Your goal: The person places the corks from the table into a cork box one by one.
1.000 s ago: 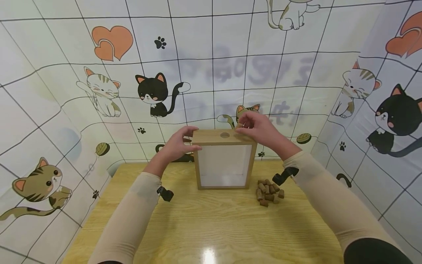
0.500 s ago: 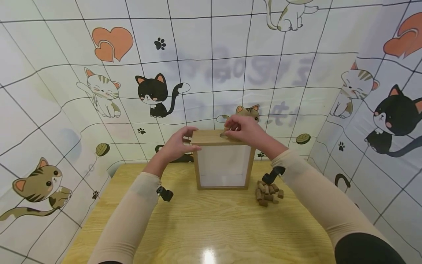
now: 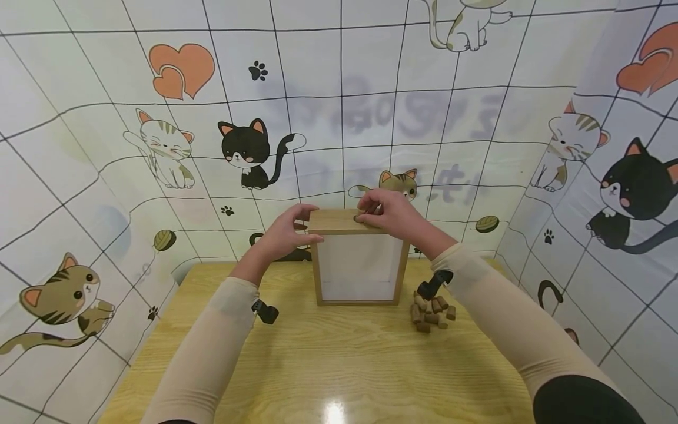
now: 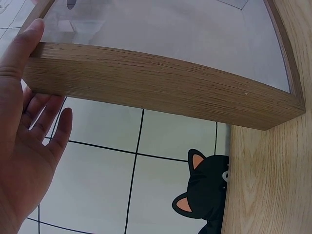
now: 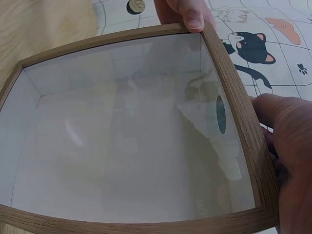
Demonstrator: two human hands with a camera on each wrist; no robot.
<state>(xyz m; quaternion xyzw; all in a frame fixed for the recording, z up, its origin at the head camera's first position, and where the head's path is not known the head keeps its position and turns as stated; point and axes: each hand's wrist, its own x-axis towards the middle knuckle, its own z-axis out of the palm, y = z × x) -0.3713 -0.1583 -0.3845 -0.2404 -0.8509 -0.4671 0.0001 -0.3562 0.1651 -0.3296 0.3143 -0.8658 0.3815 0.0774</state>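
A wooden-framed box (image 3: pixel 360 268) with a clear front and pale inside stands upright on the table. Its top has a round hole (image 5: pixel 221 114). My left hand (image 3: pixel 286 231) grips the box's upper left corner, thumb on the front and fingers behind, as the left wrist view of the same hand (image 4: pixel 29 122) also shows. Right above the hole is my right hand (image 3: pixel 389 213), thumb and fingertips pinched together over the top. The cork between them is mostly hidden by the fingers. No cork shows inside the box.
To the right of the box, a small pile of brown corks (image 3: pixel 431 315) lies on the wooden table (image 3: pixel 328 359). A white cloth wall (image 3: pixel 318 118) printed with cats and grid lines rises behind and at both sides.
My right hand, with the cork pinched in it, has moved left along the box top, from right of the hole to over it. The left hand and the box have stayed put.
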